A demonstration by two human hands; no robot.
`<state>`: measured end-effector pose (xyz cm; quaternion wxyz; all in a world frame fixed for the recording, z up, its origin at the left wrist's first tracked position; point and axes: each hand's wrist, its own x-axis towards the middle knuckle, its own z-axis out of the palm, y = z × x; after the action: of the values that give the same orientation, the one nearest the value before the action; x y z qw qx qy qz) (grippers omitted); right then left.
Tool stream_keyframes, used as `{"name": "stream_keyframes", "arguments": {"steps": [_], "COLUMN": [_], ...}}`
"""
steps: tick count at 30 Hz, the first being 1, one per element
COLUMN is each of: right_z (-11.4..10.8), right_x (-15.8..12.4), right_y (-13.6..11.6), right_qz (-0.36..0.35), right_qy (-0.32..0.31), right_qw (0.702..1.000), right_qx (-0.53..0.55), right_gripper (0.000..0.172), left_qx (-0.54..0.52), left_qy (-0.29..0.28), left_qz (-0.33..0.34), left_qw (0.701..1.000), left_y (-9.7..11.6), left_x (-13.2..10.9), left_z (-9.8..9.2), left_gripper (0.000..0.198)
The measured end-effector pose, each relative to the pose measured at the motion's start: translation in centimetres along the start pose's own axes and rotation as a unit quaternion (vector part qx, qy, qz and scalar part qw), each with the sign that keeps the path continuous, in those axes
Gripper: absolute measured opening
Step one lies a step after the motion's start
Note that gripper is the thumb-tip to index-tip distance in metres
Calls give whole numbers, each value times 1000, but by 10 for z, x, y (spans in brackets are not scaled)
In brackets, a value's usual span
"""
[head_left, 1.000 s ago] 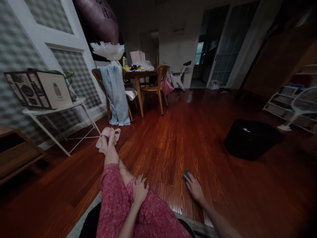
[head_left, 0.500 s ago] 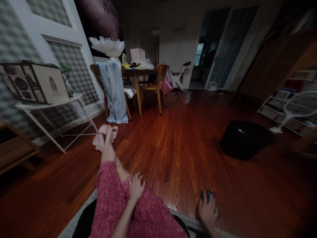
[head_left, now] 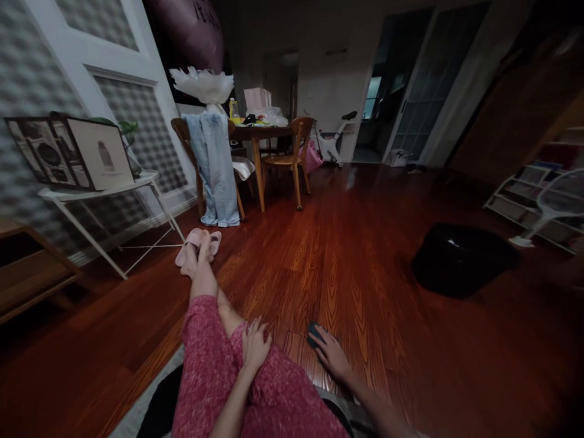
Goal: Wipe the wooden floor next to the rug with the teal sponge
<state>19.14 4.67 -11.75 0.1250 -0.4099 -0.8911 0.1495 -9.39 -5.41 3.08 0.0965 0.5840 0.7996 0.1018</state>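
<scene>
Your pink slippers (head_left: 182, 254) sit ahead. Your left hand (head_left: 255, 348) rests on your pink clothing (head_left: 205, 365), fingers released and lightly spread. Next, a dark rounded object (head_left: 312, 330) lies low by the wooden floor (head_left: 328, 255), grasped under your right hand's (head_left: 332, 353) curled fingers. Farther right stands a glossy black bin (head_left: 463, 261).

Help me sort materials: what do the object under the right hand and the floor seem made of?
Dark object: possibly matte plastic; it looks dull, and the right hand partly hides it. Floor: probably glossy wood or laminate, showing grain and reflections.
</scene>
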Motion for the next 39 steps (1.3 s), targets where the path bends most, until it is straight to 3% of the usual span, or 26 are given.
{"name": "stream_keyframes", "arguments": {"steps": [3,6,9,11,13,16,18,21,24,29,32,35,39], "right_z": [-19,-33,-36,-31,-20,2,12,12,-1,-19,-20,-14,-3], "right_x": [-21,-62,-106,-128,-143,-149,-143,-114,-65,23,51,38,-27], "right_y": [63,124,149,141,117,68,38,12,11,19,16,12,3], "right_qz": [125,253,341,369,345,220,146,104,93,159,186,167,88], "right_qy": [76,132,165,178,162,86,34,-2,-16,-40,-42,-52,-71], "right_qw": [988,955,921,907,919,969,987,994,995,986,981,984,993], "right_qx": [-47,-77,-94,-102,-97,-68,-50,-38,-32,-26,-18,-13,17], "right_gripper": [52,55,60,64,64,58,54,51,51,53,53,51,49], "left_qx": [-3,-5,-11,-15,-22,-29,-31,-29,-24,-27,-27,-29,-34], "left_qy": [-1,4,7,9,16,27,28,28,29,12,11,12,20], "left_qz": [2,3,0,2,7,10,6,6,11,7,8,10,13], "left_qw": [1000,1000,1000,1000,1000,999,999,999,999,1000,1000,999,999], "left_y": [0,0,0,0,0,-2,-2,-3,-3,-3,-3,-2,-2], "left_x": [0,0,0,1,0,-1,-3,-4,-3,-1,0,0,-1], "left_z": [-1,-1,0,1,3,5,5,5,4,4,5,4,4], "left_gripper": [41,40,39,39,39,39,39,39,39,39,40,40,39]}}
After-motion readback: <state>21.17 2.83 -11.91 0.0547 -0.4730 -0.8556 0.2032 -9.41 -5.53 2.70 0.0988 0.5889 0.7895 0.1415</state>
